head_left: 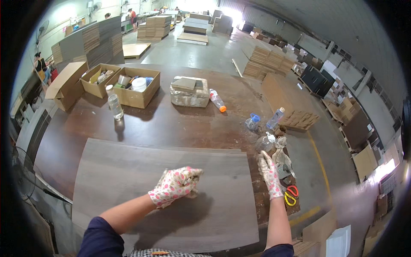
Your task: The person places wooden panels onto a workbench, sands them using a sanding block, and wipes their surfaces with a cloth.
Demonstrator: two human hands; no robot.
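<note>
A grey wood-grain board (128,171) lies on the dark brown table before me, the topmost of a small stack. Above the middle of the board is my left hand (176,186), in a white glove with pink dots. Its fingers are curled closed, and whatever they hold is mostly hidden; a greyish edge shows at the fingertips. My right hand (269,177), gloved alike, reaches past the board's right edge with its fingers stretched out. Their tips are close to a clear bottle with a white cap (266,142); whether they touch it I cannot tell.
Beside my right hand are a crumpled cloth (281,158) and red-and-yellow-handled scissors (291,195). Further off stand a blue-capped bottle (252,122), an orange-capped bottle (218,101), a wrapped block (189,96), a clear bottle (114,103) and a carton (136,100). Stacked panels (284,100) rise beyond the table.
</note>
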